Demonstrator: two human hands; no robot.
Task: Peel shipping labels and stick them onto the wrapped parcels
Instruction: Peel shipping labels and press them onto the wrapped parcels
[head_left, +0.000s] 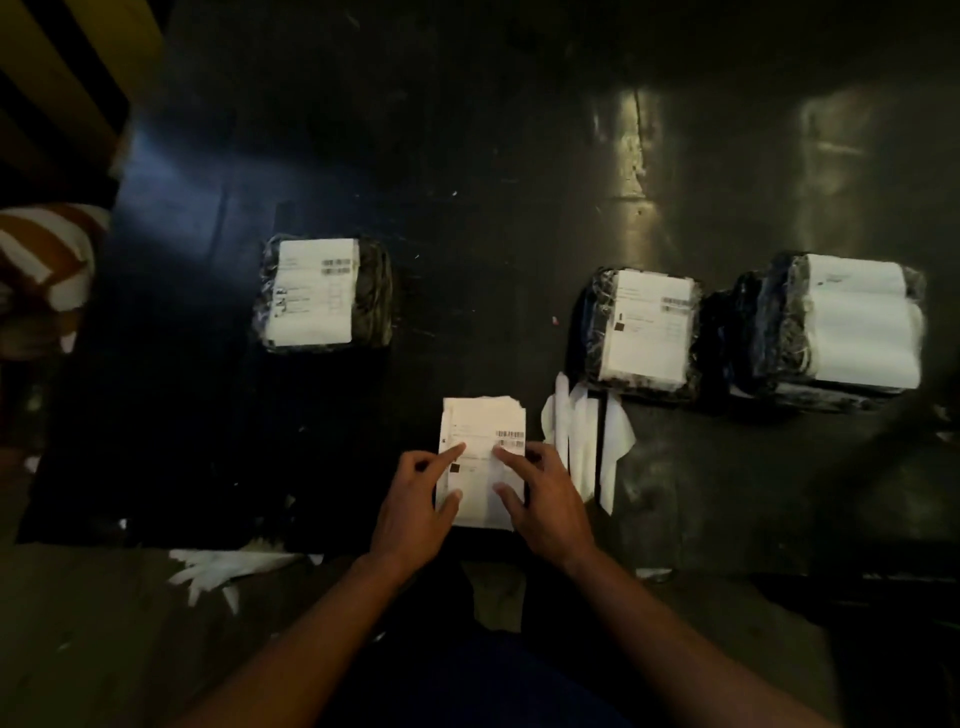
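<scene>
A stack of white shipping labels (483, 447) lies near the front edge of the black table (467, 208). My left hand (415, 509) rests on the stack's left side, forefinger stretched onto the top label and thumb at its lower left. My right hand (545, 499) rests on the right side, fingertips by the barcode. Three black wrapped parcels carry white labels: one at the left (322, 293), one right of centre (644, 327), one at the far right (852, 322) whose label looks rippled.
Peeled white backing strips (587, 447) lie just right of the label stack. More white scraps (218, 566) lie on the floor below the table's front edge. A striped cloth (41, 260) sits at the left edge.
</scene>
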